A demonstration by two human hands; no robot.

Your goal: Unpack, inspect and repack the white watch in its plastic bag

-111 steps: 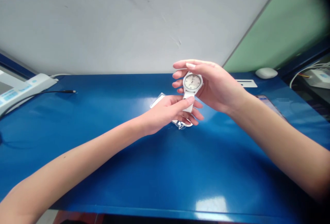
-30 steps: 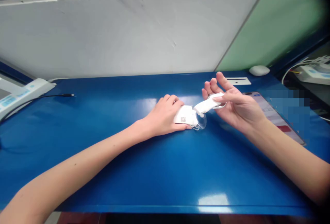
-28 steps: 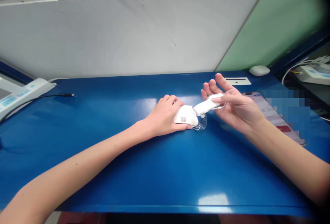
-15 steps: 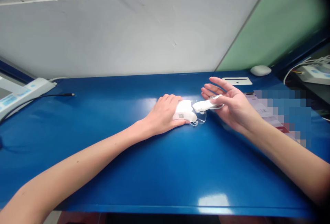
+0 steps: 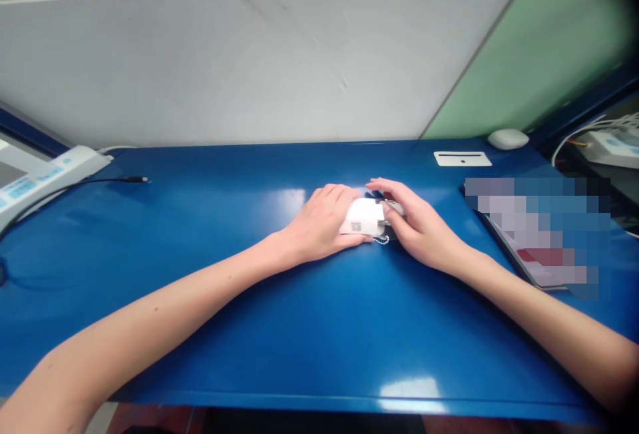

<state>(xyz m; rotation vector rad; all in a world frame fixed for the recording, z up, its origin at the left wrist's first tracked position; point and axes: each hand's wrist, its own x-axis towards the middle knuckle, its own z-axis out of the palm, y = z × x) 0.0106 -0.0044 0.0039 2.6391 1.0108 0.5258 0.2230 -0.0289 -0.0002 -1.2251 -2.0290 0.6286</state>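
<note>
On the blue table [image 5: 299,327] my left hand [image 5: 322,221] lies palm down, its fingers curled over a small white packet [image 5: 360,217] with a printed code label and a clear edge. A short bead chain [image 5: 382,241] pokes out below it. My right hand [image 5: 417,227] is lowered palm down against the packet's right end. Its fingers close over the white watch [image 5: 394,207], of which only a sliver shows between the two hands. Both hands rest on the tabletop.
A white power strip [image 5: 50,171] and a black cable with a plug [image 5: 134,179] lie at the far left. A white card [image 5: 462,158], a white oval object [image 5: 508,138] and a blurred phone [image 5: 539,241] are at the right. A grey wall stands behind.
My right hand has turned palm down and dropped from above the table to the packet's right end, taking the watch with it. My left hand has stayed on the packet.
</note>
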